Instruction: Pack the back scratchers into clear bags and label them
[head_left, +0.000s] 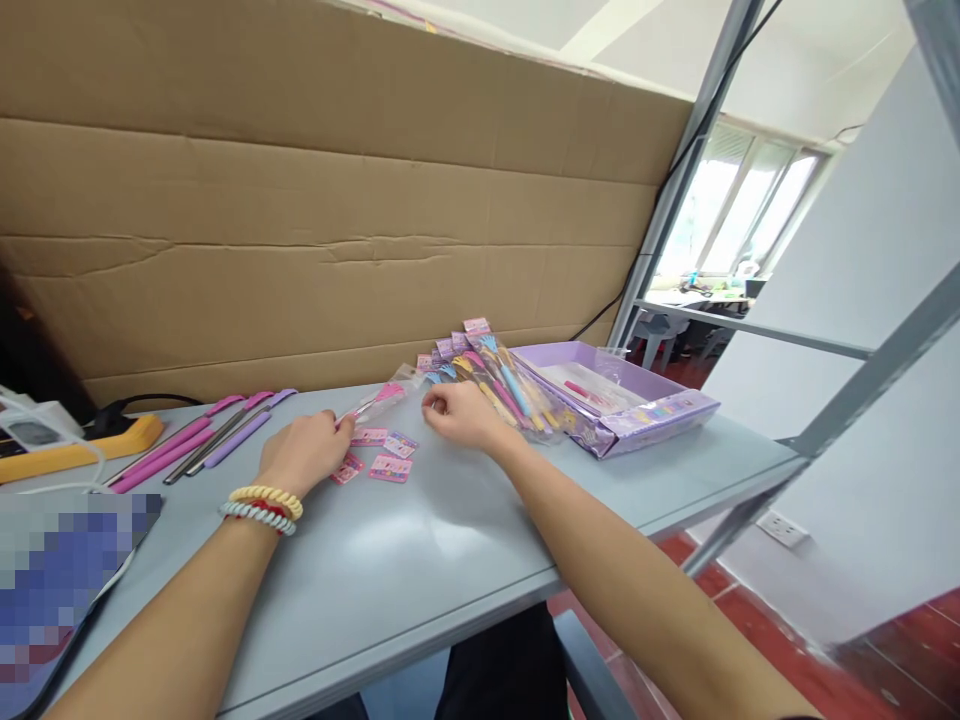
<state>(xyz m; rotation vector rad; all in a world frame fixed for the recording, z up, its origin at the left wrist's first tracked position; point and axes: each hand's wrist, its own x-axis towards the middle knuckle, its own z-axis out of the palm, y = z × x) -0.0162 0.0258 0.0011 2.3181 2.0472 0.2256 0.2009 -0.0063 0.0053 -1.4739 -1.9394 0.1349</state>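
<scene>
My left hand (306, 452) rests on the grey table (420, 560) and pinches the handle end of a pink-headed utensil (379, 398) that sits in a clear plastic sleeve. Coiled bands circle that wrist. My right hand (459, 412) is curled just right of the sleeve's far end, fingers closed at the plastic. Several small pink label cards (382, 455) lie between and below the two hands. Just beyond my right hand lies a fanned pile of packaged utensils (495, 380) with pink header cards.
A purple tray-like box (637, 415) sits at the table's right end. Loose pink and purple utensils (202, 440) lie at the left, by a yellow power strip (75, 452). A cardboard wall (315, 200) backs the table. Metal shelf posts (840, 400) stand right.
</scene>
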